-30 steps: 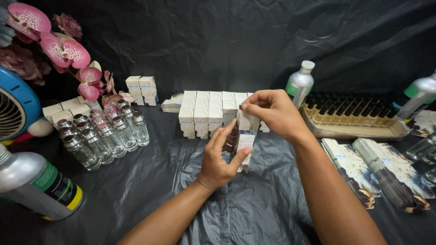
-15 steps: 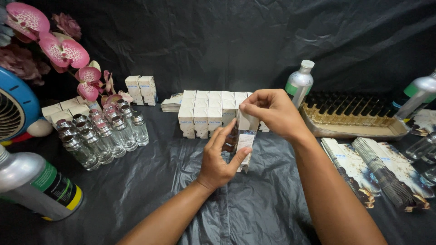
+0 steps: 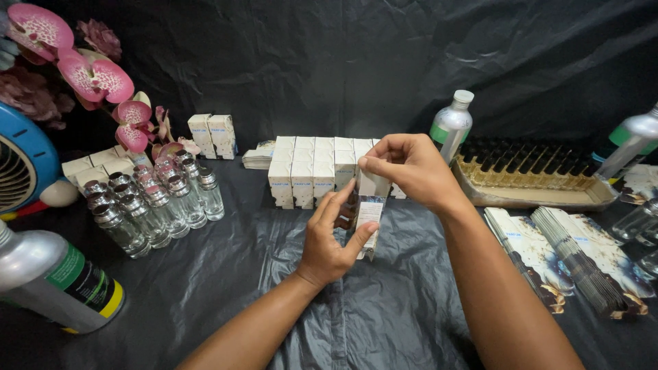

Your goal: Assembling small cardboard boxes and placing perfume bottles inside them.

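My left hand point(image 3: 332, 236) grips a small upright white carton point(image 3: 369, 216) around its lower half, just above the black sheet. My right hand point(image 3: 410, 168) pinches the carton's top flap from above. Right behind the hands stands a block of several identical white cartons point(image 3: 308, 168) in rows.
Several clear glass bottles with silver caps point(image 3: 154, 202) stand at the left, with more cartons point(image 3: 212, 133) and pink artificial flowers point(image 3: 103, 82) behind. A tray of dark-capped bottles point(image 3: 534, 178) sits at the right, flat printed cartons point(image 3: 569, 264) in front. Silver bottles point(image 3: 48, 281) point(image 3: 452, 127) and a blue fan point(image 3: 20, 171) stand around.
My right hand's fingers have shifted slightly on the carton's top flap. The left hand keeps the carton in the same place.
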